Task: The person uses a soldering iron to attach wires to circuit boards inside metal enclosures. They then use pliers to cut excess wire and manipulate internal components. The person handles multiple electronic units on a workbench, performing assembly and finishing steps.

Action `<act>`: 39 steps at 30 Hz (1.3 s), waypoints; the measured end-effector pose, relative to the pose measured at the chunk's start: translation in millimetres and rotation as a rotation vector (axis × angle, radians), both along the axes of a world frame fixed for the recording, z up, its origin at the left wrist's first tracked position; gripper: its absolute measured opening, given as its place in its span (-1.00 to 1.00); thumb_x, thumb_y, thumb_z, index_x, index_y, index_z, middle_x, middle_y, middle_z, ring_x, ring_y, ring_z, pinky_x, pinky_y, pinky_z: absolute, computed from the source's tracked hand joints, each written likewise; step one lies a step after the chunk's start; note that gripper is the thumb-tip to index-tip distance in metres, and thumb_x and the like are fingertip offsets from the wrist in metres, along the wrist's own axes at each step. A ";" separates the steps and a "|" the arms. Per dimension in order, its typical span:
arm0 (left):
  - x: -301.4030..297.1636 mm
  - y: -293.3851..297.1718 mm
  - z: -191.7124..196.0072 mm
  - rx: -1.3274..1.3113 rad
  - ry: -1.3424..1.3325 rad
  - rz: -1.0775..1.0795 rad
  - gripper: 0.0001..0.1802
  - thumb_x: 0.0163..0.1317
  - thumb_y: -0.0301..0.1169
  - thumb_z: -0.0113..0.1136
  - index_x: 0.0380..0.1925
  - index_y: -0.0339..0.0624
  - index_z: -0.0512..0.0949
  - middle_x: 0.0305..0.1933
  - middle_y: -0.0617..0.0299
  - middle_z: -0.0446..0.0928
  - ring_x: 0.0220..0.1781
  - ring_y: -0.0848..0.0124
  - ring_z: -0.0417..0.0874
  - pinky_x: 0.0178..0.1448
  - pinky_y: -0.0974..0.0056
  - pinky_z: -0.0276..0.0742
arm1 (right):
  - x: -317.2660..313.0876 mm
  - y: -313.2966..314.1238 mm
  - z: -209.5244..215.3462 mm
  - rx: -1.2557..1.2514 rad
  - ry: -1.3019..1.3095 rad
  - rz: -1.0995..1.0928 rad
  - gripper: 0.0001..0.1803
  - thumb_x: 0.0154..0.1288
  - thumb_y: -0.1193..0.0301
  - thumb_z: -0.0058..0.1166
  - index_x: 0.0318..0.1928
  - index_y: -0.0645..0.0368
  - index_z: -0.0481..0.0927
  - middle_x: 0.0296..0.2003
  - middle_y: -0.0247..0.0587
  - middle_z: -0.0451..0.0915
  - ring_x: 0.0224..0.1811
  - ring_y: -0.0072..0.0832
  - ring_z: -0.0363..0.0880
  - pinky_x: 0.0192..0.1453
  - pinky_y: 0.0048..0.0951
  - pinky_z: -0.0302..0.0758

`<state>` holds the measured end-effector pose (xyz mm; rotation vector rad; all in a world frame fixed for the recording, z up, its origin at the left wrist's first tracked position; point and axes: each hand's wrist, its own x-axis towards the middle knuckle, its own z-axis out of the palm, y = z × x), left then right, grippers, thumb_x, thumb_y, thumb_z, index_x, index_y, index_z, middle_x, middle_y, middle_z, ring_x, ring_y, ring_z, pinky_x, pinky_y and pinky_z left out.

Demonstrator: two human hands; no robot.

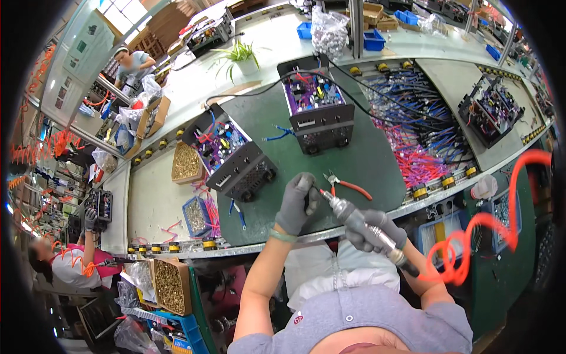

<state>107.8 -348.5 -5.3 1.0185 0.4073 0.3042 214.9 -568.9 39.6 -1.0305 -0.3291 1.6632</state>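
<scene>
My right hand [372,231], in a grey glove, grips a silver pneumatic screwdriver [352,217] with a red coiled air hose at its rear end. The tool's bit points left, up to my left hand [298,203]. That hand, also gloved, has its fingers curled and pinched by the bit tip; whatever they hold is too small to make out. Just beyond the tool, red-handled cutters [352,187] lie on the green mat [265,127]. Two black chassis with exposed circuit boards stand past my hands, one left [230,154] and one farther back [318,106].
Bundles of blue, black and pink cables [413,130] fill the bench at right, near another open chassis [491,109]. At left are a box of brass screws [187,162] and a blue bin [196,216]. The coiled hose [471,236] hangs at right. Co-workers [134,68] sit beyond.
</scene>
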 end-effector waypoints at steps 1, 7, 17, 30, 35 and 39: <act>0.1 -2.1 7.3 0.024 0.015 0.013 -0.65 0.48 -0.07 0.05 -0.27 -0.14 0.43 -0.63 0.36 0.38 -0.72 0.61 0.30 -0.68 0.49 0.14 | 2.6 2.3 -9.1 -0.010 0.038 0.025 -0.42 0.30 0.03 0.11 0.17 0.14 0.41 -0.46 -0.27 0.50 -0.65 -0.62 0.49 -0.66 -0.61 0.42; -3.7 5.7 19.7 0.099 0.214 0.001 -0.65 0.49 -0.09 0.04 -0.29 -0.16 0.43 -0.62 0.36 0.38 -0.72 0.60 0.30 -0.69 0.48 0.14 | 4.8 12.4 3.9 0.025 -1.064 0.190 -0.04 0.02 -0.01 0.37 0.32 0.25 0.28 -0.12 0.07 0.65 -0.12 -0.11 0.66 0.02 -0.17 0.53; -7.7 3.0 -13.5 -0.257 0.063 0.045 -0.64 0.48 -0.06 0.06 -0.33 -0.11 0.44 -0.65 0.37 0.38 -0.74 0.59 0.29 -0.70 0.46 0.13 | -11.2 12.8 -11.4 0.008 -0.364 0.034 -0.21 0.09 -0.01 0.31 0.18 0.26 0.40 -0.34 -0.18 0.59 -0.36 -0.45 0.62 -0.25 -0.41 0.54; 6.6 -13.1 -10.1 0.088 0.130 0.064 -0.66 0.43 -0.09 0.15 -0.30 -0.14 0.49 -0.60 0.38 0.41 -0.71 0.63 0.33 -0.66 0.47 0.16 | -9.5 9.7 -22.6 0.213 -0.367 -0.099 -0.30 0.12 0.10 0.33 0.15 0.24 0.38 -0.32 -0.27 0.54 -0.46 -0.58 0.59 -0.46 -0.53 0.56; 72.8 28.2 -5.4 0.322 0.022 0.494 -0.65 0.45 -0.17 0.07 0.02 -0.19 0.55 -0.26 0.32 0.57 -0.36 0.54 0.55 -0.31 0.36 0.48 | 3.0 8.5 -5.6 0.085 -0.328 -0.236 -0.30 0.08 0.12 0.32 0.14 0.24 0.38 -0.35 -0.28 0.51 -0.59 -0.60 0.55 -0.55 -0.55 0.54; 98.4 72.1 -46.4 0.625 -0.093 0.397 -0.62 0.49 -0.18 -0.07 0.09 -0.15 0.55 -0.10 0.29 0.60 -0.18 0.47 0.60 -0.07 0.28 0.53 | 5.9 6.4 4.0 0.161 -0.282 -0.306 -0.41 0.09 0.24 0.26 0.10 0.24 0.40 -0.38 -0.29 0.51 -0.56 -0.63 0.54 -0.52 -0.56 0.54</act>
